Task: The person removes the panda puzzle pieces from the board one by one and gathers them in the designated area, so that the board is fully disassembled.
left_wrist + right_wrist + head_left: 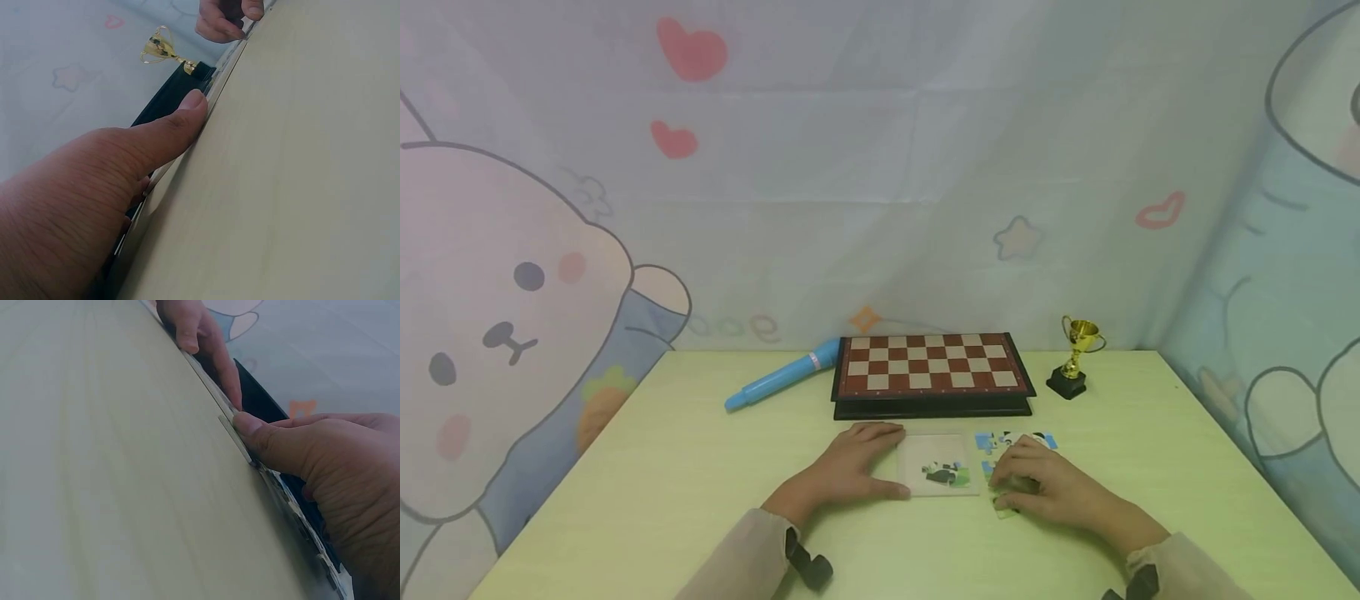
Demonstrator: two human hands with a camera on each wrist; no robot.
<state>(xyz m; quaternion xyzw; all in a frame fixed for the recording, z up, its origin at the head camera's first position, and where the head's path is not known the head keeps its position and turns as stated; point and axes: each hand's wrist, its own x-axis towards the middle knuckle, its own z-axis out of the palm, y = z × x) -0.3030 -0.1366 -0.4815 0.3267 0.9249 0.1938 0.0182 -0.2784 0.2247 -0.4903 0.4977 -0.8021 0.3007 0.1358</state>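
Observation:
A shallow square puzzle tray [936, 493] lies flat with a few joined panda-picture pieces [947, 474] in its lower right part. My left hand [850, 471] rests at the tray's left side, thumb and fingers extended along its corners. To the right of the tray lie loose puzzle pieces [985, 442], partly covered by my right hand [1048, 483]. Its fingers are curled, and its thumb and fingertips are on a puzzle piece [234, 440] at the near left of the group. The left wrist view shows the left thumb [169, 137] against the tray edge.
Behind the tray stands a folded chessboard box [932, 375]. A blue pen-shaped object [782, 379] lies left of it. On its right is a small gold trophy [1075, 358] on a black base. The pale table [700, 500] meets a printed curtain [880, 208] behind.

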